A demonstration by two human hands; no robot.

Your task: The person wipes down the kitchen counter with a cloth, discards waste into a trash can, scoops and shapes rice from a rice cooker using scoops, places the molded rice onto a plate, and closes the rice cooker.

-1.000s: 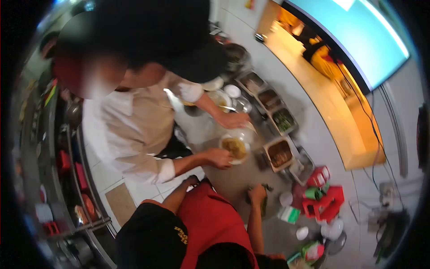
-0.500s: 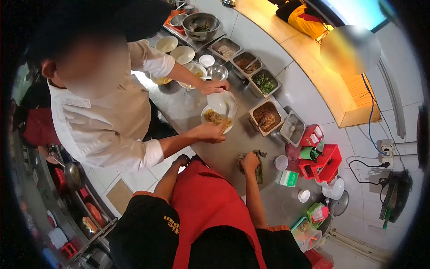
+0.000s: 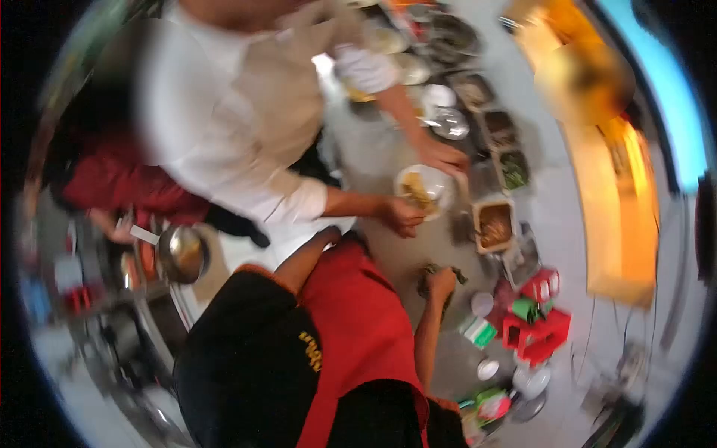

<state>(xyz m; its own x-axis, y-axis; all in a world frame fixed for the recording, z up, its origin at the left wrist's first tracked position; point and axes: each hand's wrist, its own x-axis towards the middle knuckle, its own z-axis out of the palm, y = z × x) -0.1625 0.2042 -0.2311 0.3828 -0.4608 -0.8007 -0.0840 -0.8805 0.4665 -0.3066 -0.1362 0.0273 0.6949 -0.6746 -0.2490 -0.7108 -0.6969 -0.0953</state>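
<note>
The right hand (image 3: 441,283) presses a crumpled, dark green cloth (image 3: 431,270) against the grey metal tabletop (image 3: 394,263), fingers curled over it. The left hand (image 3: 327,236) is beside the red fabric apron (image 3: 351,313); blur hides its grip. Near the cloth stands a white-and-green rectangular box (image 3: 480,333).

Commercial kitchen (food pans (image 3: 497,247), apron (image 3: 362,321)).

A head-worn camera looks forward and down over a red apron (image 3: 357,313) onto a bench (image 3: 449,245) close by.
</note>
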